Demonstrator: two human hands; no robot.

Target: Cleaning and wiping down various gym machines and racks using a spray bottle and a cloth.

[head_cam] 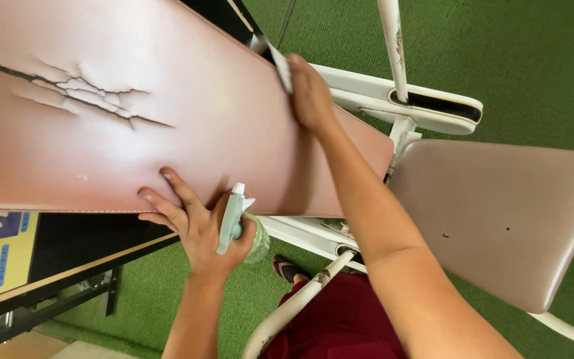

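The left hand (197, 226) grips a spray bottle (237, 223), two fingers spread on the cracked pad (134, 113) to steady it. The right hand (310, 93) presses a cloth (280, 66) flat on the pad's far edge.

A long reddish-brown padded bench back (187, 100) fills the upper left, its vinyl cracked and wrinkled toward ten o'clock. The left hand (197, 223), near six o'clock, rests its fingers on the pad's lower edge while gripping a pale green spray bottle (237, 223). The right hand (310, 93), near one o'clock, presses a small white cloth (280, 66) against the pad's far edge. A tan seat pad (499, 213) lies at three o'clock on a white metal frame (400, 100), over green turf (539, 53).
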